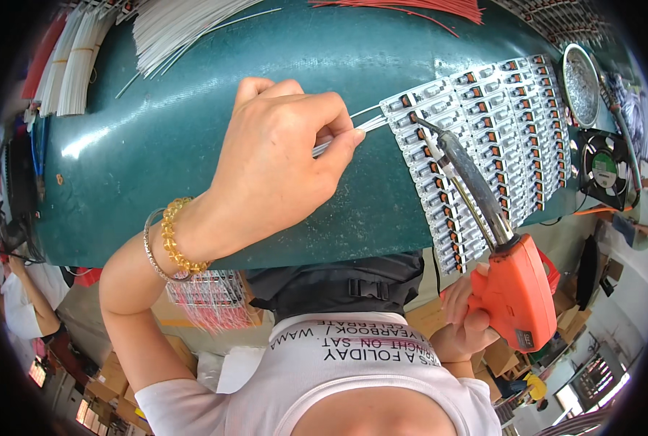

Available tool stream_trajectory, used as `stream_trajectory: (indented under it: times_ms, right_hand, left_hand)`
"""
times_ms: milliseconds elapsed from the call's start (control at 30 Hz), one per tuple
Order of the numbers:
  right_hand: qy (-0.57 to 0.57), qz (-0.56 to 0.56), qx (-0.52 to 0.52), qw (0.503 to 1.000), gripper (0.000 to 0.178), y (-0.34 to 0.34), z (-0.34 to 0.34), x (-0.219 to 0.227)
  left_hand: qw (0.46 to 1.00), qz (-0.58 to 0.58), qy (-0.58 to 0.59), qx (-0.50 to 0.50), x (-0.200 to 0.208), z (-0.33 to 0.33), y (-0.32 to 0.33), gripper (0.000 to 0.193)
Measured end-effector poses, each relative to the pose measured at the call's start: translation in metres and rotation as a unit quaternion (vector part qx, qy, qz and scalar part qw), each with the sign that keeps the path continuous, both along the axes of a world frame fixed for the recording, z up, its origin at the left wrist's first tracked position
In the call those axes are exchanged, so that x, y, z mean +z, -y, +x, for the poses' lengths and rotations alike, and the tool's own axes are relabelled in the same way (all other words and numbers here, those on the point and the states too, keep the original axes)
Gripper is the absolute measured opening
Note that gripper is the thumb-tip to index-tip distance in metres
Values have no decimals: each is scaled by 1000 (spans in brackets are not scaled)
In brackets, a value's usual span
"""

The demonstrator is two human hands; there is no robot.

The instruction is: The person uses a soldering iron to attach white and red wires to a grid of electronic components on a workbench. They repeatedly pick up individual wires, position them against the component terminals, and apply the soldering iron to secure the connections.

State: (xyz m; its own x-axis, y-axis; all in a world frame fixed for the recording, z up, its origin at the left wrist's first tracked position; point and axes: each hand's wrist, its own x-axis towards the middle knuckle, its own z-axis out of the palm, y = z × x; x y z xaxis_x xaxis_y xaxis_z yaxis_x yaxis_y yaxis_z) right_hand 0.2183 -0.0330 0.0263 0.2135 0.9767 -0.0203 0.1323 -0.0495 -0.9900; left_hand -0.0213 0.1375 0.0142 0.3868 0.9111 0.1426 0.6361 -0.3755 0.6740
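My left hand (pixel 284 149) is closed in a pinch around several thin white wires (pixel 372 125). The wires' far ends reach the left edge of a panel of small parts (pixel 494 134), grey and clear with orange-brown pieces, set out in rows on a green work surface (pixel 127 182). My right hand (pixel 468 316) grips an orange soldering gun (pixel 521 294) from below, with some fingers hidden behind its body. Its dark bent tip comes down at the panel's upper left, close to the wire ends. Whether the tip touches a wire, I cannot tell.
White wire bundles (pixel 182 29) lie at the far left, and red wires (pixel 425 6) at the far edge. Right of the panel stand a round metal dish (pixel 582 87) and a black fan (pixel 604 171). Another person's arm (pixel 37 298) shows at the left, beyond the surface.
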Motion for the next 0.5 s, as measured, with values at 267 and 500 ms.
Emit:
stream_trajectory:
  times_ms: [267,500]
  right_hand:
    - [5,16,-43,999,77,16,9,-6]
    - [142,-16,15,990,75,33,31,-19]
  left_hand:
    - [998,-32,60,7,10,5,7,9]
    - [999,2,36,-12,-1,8,10,12]
